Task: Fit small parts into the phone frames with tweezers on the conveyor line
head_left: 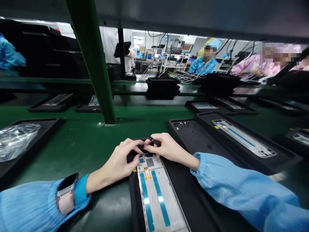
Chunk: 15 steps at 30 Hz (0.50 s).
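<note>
Phone mid-frame (156,196), metal, with two blue strips (145,201) and a small yellow tab (147,173), lying flat in a black tray (193,196), its far end directly beneath both hands. Right hand (166,148) curled, fingers nearly closed, a small black part (152,140) pinched at the fingertips just above that end. Left hand (116,158) just beside it, fingers curved over the same end and meeting the right hand's fingers; something dark sits under them, but the fingers hide it, so whether this hand has hold of it cannot be told. Smartwatch (67,190) on left wrist; ribbed blue sleeves (31,209) on both arms.

To the right, a second black tray (241,164) bears another phone mid-frame (243,138); next to it, a tray (185,141) with a heap of small black parts (180,125). To the left, a clear plastic bag (16,140) in a tray (48,135). All on a green workbench (145,119), with a green post (94,61) rising from it. Beyond, co-workers in blue (202,66) and pink smocks (256,66).
</note>
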Tool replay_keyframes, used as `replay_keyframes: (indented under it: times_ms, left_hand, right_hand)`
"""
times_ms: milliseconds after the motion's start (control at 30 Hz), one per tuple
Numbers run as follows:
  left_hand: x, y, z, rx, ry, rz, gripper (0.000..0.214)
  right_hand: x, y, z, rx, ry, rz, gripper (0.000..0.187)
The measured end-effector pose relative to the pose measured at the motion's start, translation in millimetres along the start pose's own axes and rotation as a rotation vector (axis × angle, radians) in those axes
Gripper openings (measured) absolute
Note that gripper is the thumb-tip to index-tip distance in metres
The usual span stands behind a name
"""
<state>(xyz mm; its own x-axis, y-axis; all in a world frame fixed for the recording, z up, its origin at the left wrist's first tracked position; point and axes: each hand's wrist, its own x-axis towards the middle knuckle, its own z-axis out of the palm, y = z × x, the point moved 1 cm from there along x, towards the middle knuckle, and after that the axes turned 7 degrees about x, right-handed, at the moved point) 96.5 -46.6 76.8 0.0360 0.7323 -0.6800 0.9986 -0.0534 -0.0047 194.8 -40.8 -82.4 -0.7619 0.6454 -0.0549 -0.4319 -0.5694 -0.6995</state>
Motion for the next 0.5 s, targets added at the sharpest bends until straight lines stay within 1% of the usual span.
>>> replay_keyframes:
  times_ms: [100, 200, 333, 500]
  left_hand:
    - [0.7, 3.4, -2.5, -0.055, -0.034, -0.007, 0.028]
    - [1.8, 3.0, -3.2, -0.039, -0.019, -0.024, 0.031]
    - [2.5, 2.2, -3.3, -0.016, -0.007, -0.022, 0.029]
    - [1.8, 3.0, -4.0, -0.014, -0.001, -0.020, 0.028]
  right_hand:
    - [-5.5, -4.3, 2.8, -0.033, -0.007, -0.050, 0.010]
    - [-7.7, -7.5, 3.6, -0.078, -0.001, -0.111, 0.009]
    - [-9.0, -10.1, 3.8, -0.130, -0.017, -0.159, 0.010]
    - [-10.3, -11.3, 5.7, -0.208, 0.008, -0.229, 0.006]
